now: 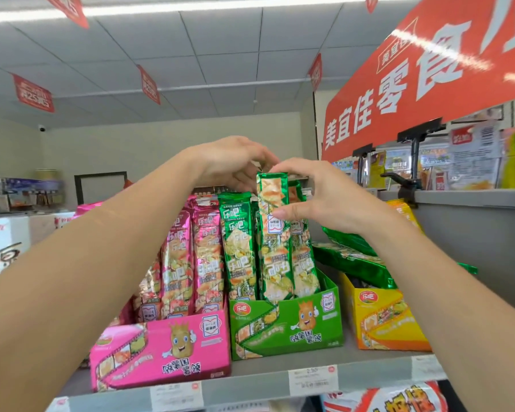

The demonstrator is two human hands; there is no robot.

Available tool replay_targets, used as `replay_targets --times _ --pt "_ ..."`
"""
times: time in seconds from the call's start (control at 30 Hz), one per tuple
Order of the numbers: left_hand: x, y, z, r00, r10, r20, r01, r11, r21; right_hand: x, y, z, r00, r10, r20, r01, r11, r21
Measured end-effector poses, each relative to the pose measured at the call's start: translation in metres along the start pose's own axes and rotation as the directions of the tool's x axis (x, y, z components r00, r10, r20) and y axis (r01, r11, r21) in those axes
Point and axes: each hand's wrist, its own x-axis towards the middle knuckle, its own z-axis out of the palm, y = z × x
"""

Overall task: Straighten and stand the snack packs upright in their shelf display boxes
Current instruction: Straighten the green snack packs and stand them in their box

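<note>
Now straightening: right hand [318, 197] pinches the green pack [275, 233] standing in the green box [286, 328]; left hand [232, 165] curls behind its top, grip unclear. Next, probably: seat it upright, then the loose packs [354, 257] right of the box.

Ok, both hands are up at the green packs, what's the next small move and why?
Probably ease the raised green pack down into the green display box. The right hand pinches it, and its top stands above the neighbouring green packs; the left hand is at the tops behind.
</note>
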Motion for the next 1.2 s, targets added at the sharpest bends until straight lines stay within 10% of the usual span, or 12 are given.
replay_targets --times 0.1,0.23,0.4,0.83,1.03,1.2 --pt "-0.005 -0.004 -0.005 0.988 0.026 0.154 -0.029 0.999 0.017 0.007 0.006 0.007 1.000 -0.006 0.023 0.009 0.991 -0.132" --pt "-0.006 -0.002 0.004 0.957 -0.003 0.288 -0.146 0.858 0.493 0.008 0.016 0.013 0.989 0.046 0.138 -0.032 0.994 -0.103" --pt "0.004 0.006 0.010 0.920 -0.044 0.389 -0.143 0.888 0.437 -0.005 0.020 0.009 0.990 0.055 0.128 -0.054 0.998 -0.013" --pt "-0.010 0.028 0.027 0.950 0.002 0.312 -0.182 0.815 0.550 -0.040 0.026 0.003 0.988 0.113 0.110 -0.130 0.978 0.165" --pt "-0.025 0.024 0.022 0.962 0.235 0.140 -0.265 0.672 0.691 -0.039 0.029 0.008 0.995 0.057 0.083 -0.069 0.985 0.156" --pt "-0.023 -0.004 0.040 0.986 0.095 0.136 -0.166 0.630 0.758 -0.045 0.022 0.010 0.983 0.075 0.165 -0.104 0.979 0.174"
